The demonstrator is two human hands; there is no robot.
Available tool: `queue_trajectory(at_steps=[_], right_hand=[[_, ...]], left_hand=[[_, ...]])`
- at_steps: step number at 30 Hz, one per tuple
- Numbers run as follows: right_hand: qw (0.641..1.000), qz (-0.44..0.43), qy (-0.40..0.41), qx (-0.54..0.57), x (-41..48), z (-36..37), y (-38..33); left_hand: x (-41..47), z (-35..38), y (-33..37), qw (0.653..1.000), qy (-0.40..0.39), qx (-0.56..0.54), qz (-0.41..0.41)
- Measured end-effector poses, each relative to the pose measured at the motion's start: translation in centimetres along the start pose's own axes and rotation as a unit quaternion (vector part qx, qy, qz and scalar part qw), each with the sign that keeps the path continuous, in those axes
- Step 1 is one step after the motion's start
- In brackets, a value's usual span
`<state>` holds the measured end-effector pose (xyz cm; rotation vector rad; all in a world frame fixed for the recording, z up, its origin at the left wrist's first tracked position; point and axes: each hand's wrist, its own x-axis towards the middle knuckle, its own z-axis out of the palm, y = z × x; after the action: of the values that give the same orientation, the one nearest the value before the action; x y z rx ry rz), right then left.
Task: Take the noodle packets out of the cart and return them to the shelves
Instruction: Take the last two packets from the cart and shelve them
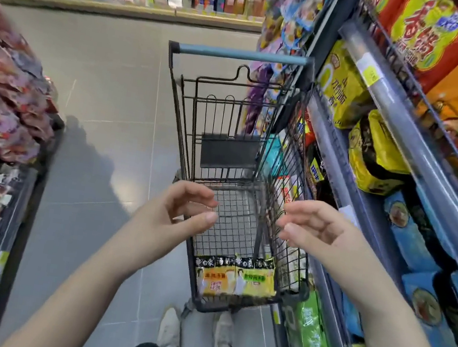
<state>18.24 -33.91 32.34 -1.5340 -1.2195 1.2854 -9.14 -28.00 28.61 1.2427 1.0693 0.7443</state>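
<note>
A black wire cart [298, 142] with a blue handle stands in the aisle in front of me. Two noodle packets lie side by side at its near end: an orange-and-yellow one [214, 275] and a yellow-green one [255, 277]. My left hand [180, 213] and my right hand [312, 227] hover above the cart basket, palms facing each other, fingers loosely curled, each holding nothing. Both hands are above and beyond the packets, touching neither.
Shelves on the right [421, 148] carry yellow, orange, blue and green noodle bags, close against the cart's right side. A lower rack of snack packets [2, 109] stands on the left. Grey tiled floor [109, 90] runs between them to far shelves. My white shoes [169, 328] are under the cart's near end.
</note>
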Motion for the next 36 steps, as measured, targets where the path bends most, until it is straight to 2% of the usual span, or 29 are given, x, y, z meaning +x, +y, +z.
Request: queue_trajectory(at_steps=[8,17,21,24,30,36], right_hand=[[0.997,0.067,-0.030,0.025,4.2,-2.5,7.1],[0.983,0.174,-0.061,-0.011,8.8,-4.0,19.5],[0.972,0.231,-0.049,-0.022,10.4,-3.5,25.1],[0.952,0.298,-0.018,-0.075,11.8,-2.6,29.8],[0.891,0.401,-0.007,-0.214,13.9,0.0,37.9],[0.834,0.488,0.005,-0.257,15.1,1.1,42.1]], left_hand=[[3.4,2.8,-5.8,0.996,0.019,-0.006,-0.086],[7.0,6.8,-15.6,0.981,0.048,0.037,-0.183],[7.9,7.4,-18.7,0.976,0.069,0.049,-0.202],[8.6,7.5,-20.1,0.974,0.071,0.055,-0.205],[9.3,7.4,-21.2,0.972,0.072,0.061,-0.217],[9.1,7.2,-21.5,0.968,0.069,0.065,-0.231]])
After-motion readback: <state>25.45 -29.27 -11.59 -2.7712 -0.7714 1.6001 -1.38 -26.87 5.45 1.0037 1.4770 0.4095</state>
